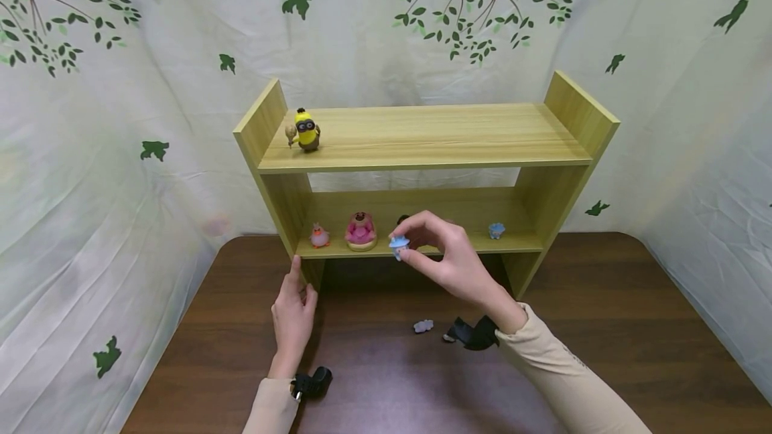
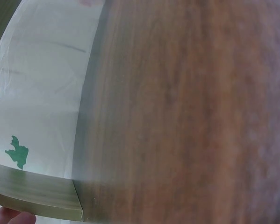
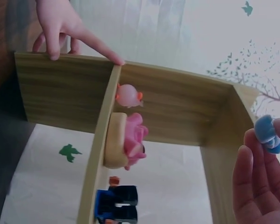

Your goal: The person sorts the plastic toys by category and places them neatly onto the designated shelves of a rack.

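Note:
My right hand (image 1: 443, 250) pinches a small figurine with a light blue hat (image 1: 399, 244) between thumb and fingertips, in front of the middle shelf. The right wrist view shows the blue figurine (image 3: 265, 133) at the right edge. My left hand (image 1: 292, 313) rests against the left side panel of the wooden shelf unit (image 1: 425, 165), its index finger stretched to the middle board's corner. On that board stand a pink duck figure (image 1: 319, 236), a pink bear figure (image 1: 360, 230) and, at the right, a small blue figure (image 1: 496, 230). A dark-haired figure (image 1: 403, 219) is mostly hidden behind my right hand.
A yellow minion figure (image 1: 306, 131) stands at the left of the top board. On the brown table (image 1: 386, 394) lies a small grey figurine (image 1: 423, 326), near the black wrist camera (image 1: 476, 333). A white cloth with leaf prints (image 1: 422, 39) hangs behind.

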`<state>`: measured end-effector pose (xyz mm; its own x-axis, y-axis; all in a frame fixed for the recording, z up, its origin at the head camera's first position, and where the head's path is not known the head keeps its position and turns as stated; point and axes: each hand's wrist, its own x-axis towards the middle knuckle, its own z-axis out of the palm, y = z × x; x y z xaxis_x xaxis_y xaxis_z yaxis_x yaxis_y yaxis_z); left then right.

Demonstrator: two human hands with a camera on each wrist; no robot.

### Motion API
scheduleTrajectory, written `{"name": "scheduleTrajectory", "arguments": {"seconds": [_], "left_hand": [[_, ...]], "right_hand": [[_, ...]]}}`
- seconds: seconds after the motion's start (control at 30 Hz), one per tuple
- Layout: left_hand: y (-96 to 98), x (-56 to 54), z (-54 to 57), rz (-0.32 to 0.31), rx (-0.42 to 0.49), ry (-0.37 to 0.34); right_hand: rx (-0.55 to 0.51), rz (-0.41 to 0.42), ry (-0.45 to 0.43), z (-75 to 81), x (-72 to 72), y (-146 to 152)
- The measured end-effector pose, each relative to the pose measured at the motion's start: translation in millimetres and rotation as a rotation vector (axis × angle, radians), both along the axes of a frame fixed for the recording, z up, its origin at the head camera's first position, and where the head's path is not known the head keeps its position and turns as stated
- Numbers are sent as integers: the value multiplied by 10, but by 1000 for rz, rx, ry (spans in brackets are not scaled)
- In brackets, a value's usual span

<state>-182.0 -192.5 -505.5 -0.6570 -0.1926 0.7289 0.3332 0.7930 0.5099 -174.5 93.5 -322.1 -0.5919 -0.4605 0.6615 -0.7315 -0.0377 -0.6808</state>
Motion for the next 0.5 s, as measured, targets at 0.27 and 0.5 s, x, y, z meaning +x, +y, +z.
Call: {"name": "scheduleTrajectory", "arguments": {"seconds": [0.27,0.5], "left_hand": [[-4,-3,1,-3,-13,14],[-8,-2,-6,-11,-17,27]], "right_hand": [[-21,0,50,122,-27,-3],[-42,11,90,208,-61,-14]]}}
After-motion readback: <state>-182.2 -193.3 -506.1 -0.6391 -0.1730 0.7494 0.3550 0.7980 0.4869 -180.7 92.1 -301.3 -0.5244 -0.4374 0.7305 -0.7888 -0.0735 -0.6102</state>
